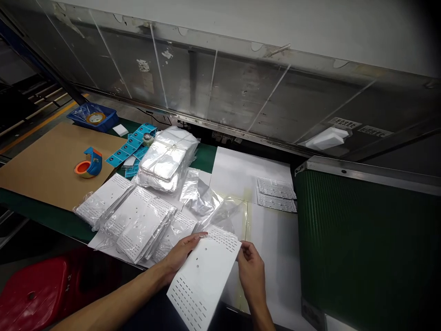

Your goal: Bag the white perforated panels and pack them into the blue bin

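Note:
A white flat panel (203,280) with rows of slots and a few small holes is tilted in front of me. My left hand (181,255) grips its left edge, thumb on top. My right hand (251,269) is closed at its upper right corner, fingers partly hidden behind the edge. A clear plastic bag (225,216) lies at the panel's far end; whether the panel is inside it I cannot tell. Beside my left hand, bagged white panels (143,218) lie in stacks. Loose slotted panels (275,188) rest farther right.
A tied bundle of clear bags (168,156) stands behind the stacks. Blue label strips (129,149), an orange-and-blue tape dispenser (90,163) on cardboard (51,161), and a blue bin (93,115) sit left. A green conveyor belt (365,248) borders the right; a red stool (34,294) is lower left.

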Tool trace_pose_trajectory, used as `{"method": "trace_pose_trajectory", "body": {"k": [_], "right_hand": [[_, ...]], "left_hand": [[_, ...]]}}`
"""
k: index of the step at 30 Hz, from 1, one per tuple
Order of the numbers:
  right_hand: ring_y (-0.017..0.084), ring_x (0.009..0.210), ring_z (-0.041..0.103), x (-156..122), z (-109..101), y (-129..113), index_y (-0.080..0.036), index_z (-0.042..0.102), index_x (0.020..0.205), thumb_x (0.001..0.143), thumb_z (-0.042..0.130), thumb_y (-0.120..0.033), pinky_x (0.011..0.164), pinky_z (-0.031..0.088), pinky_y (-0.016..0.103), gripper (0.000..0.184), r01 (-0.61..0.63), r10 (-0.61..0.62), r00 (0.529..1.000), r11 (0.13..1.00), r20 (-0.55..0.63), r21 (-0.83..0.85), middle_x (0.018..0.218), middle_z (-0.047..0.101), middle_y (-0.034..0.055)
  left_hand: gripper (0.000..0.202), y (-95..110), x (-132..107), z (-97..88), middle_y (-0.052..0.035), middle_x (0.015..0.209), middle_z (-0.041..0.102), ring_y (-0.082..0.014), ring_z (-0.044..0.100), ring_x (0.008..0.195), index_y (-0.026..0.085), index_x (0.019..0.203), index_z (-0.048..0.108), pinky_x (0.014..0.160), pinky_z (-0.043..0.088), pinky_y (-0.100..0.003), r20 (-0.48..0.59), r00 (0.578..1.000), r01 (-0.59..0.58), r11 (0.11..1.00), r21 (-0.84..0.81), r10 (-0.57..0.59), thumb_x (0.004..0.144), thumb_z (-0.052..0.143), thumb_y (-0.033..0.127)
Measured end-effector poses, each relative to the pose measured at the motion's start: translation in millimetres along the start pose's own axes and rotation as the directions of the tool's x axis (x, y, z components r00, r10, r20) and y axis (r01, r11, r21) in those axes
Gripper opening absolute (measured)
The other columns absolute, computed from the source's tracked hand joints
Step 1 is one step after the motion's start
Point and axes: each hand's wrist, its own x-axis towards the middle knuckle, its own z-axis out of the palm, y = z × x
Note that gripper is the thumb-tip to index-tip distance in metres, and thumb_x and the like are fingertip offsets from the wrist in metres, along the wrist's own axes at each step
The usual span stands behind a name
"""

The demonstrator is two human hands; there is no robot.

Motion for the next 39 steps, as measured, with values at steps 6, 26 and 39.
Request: {"method": "trace_pose_trajectory", "body": {"k": [6, 26, 39], "right_hand": [[0.022, 0.084, 0.057, -5, 11, -3, -0.021, 0.058, 0.091, 0.079, 0.054, -0.049, 0.069, 0.043, 0.030, 0.031, 0.023, -0.025, 0.992, 1.000, -0.123, -0.016, 0.092, 0.064, 0.0045], [0.021, 0.092, 0.055, 4, -27, -59, -0.021, 0.054, 0.073, 0.081, 0.054, -0.040, 0.074, 0.045, 0.034, 0.020, -0.238, 0.106, 0.920, 0.916, 0.378, 0.322, 0.089, 0.062, 0.0019], [0.019, 0.079, 0.049, -20, 13, -23, -0.024, 0.047, 0.084, 0.090, 0.037, -0.041, 0.069, 0.039, 0.029, 0.021, 0.296, -0.262, 0.953, 0.907, 0.149, -0.298, 0.088, 0.053, 0.0038]], "left_hand": [[0.048, 4, 6, -1.6, -0.0087, 0.094, 0.064, -0.0202, 0.062, 0.083, 0.020, 0.121, 0.052, 0.078, 0.047, -0.036, 0.019, 1.000, 0.021, 0.998, -0.060, -0.020, 0.077, 0.065, 0.031], [0.027, 19, -16, 18.7, -0.0058, 0.103, 0.056, -0.0179, 0.057, 0.085, 0.020, 0.096, 0.060, 0.076, 0.046, -0.033, 0.094, 0.977, -0.196, 0.980, 0.043, 0.192, 0.070, 0.070, 0.022], [0.026, 23, -43, 13.5, -0.0011, 0.077, 0.057, -0.0151, 0.056, 0.068, 0.025, 0.104, 0.048, 0.061, 0.043, -0.027, -0.096, 0.993, -0.074, 0.997, 0.011, 0.075, 0.082, 0.057, 0.036]]}}
